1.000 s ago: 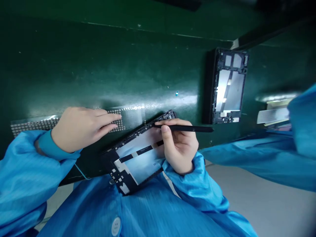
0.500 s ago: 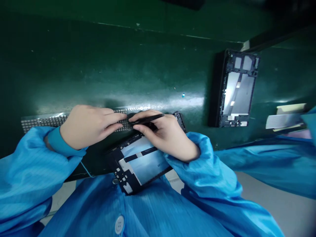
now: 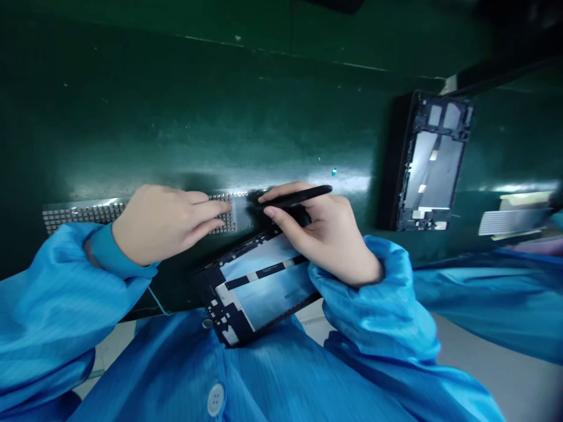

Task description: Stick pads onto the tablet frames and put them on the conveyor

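Observation:
My left hand (image 3: pixel 169 221) lies flat with its fingers stretched out, pressing on a clear strip of small grey pads (image 3: pixel 83 212) that runs along the green bench. My right hand (image 3: pixel 323 231) pinches black tweezers (image 3: pixel 295 197) whose tip points left at the strip's bare end, close to my left fingertips. A black phone frame (image 3: pixel 259 284) with a shiny inner plate leans tilted between my hands and my chest, its top end under my right hand.
A second black phone frame (image 3: pixel 433 161) lies flat on the green bench (image 3: pixel 197 117) at the right. A white ribbed part (image 3: pixel 505 220) sits at the far right edge. Another person's blue sleeve (image 3: pixel 484 299) reaches across at the lower right.
My right hand swung the tweezers from the frame over to the pad strip, then drew back slightly to the right. My left hand stayed on the strip.

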`<control>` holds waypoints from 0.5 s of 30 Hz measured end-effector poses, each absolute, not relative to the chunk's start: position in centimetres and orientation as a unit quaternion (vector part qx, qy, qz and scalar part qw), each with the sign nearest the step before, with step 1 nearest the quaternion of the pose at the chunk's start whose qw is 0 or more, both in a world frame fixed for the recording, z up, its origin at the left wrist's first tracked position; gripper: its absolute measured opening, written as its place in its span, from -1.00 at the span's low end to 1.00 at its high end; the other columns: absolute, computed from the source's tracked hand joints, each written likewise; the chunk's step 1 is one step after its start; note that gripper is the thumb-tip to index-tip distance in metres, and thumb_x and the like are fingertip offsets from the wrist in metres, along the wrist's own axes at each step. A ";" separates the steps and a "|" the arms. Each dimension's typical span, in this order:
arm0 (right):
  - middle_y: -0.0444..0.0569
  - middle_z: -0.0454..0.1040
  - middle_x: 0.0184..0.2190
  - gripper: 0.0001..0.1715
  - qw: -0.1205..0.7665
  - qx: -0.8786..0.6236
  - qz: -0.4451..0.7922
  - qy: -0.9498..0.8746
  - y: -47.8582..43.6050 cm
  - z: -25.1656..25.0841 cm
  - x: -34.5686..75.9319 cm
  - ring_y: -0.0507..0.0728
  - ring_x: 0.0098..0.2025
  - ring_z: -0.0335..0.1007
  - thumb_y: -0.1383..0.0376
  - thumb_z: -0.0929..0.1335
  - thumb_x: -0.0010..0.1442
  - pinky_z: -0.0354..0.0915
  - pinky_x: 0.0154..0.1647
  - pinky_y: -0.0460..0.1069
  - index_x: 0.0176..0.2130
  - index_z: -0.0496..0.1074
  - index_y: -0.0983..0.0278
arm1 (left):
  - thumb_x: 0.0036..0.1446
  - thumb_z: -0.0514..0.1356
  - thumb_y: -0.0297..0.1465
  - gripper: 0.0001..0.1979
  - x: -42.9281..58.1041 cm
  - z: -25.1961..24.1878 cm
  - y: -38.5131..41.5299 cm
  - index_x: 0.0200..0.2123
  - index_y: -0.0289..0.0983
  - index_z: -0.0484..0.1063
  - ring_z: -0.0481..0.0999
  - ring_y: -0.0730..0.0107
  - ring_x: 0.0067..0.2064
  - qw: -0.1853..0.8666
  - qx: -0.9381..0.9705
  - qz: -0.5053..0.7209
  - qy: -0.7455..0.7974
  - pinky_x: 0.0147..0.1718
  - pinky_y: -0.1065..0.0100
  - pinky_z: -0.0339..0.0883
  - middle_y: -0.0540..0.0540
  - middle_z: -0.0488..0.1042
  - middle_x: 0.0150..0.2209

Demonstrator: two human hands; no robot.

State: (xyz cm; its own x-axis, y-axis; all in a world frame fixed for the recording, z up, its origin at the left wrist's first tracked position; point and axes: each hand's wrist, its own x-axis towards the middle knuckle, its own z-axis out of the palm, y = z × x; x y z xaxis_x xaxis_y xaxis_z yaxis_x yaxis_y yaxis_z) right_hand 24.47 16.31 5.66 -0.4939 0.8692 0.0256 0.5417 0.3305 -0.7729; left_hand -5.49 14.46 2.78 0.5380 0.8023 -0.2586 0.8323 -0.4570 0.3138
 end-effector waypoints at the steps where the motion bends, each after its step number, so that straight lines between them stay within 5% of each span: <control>1: 0.06 0.87 0.07 -0.87 0.223 -0.442 0.370 -0.786 16.3 5.7 24.4 0.29 0.13 0.85 0.29 0.52 0.59 0.70 0.29 0.21 0.08 0.73 0.20 | 0.72 0.04 -0.03 -0.50 -5.6 2.8 14.5 0.44 0.17 0.66 0.79 0.07 -0.12 0.198 0.852 -0.038 0.483 -0.30 0.20 0.29 -0.08 0.86 0.01; 15: -0.01 0.88 0.05 -0.82 0.181 -0.409 0.465 -0.764 16.5 4.4 22.9 0.28 0.07 0.87 0.17 0.52 0.61 0.73 0.16 0.12 0.10 0.75 0.16 | 0.69 0.06 -0.03 -0.52 -5.9 3.1 14.8 0.38 0.17 0.69 0.82 -0.01 -0.07 0.217 0.845 -0.010 0.488 -0.30 0.14 0.39 -0.10 0.85 0.01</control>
State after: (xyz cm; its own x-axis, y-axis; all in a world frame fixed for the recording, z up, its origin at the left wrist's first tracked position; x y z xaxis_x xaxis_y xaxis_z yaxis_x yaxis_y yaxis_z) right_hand 22.93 16.46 4.35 -0.5992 0.7938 -0.1042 0.4566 0.2319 -0.8589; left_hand -5.91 14.78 3.08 0.5226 0.8215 -0.2282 0.8300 -0.4289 0.3567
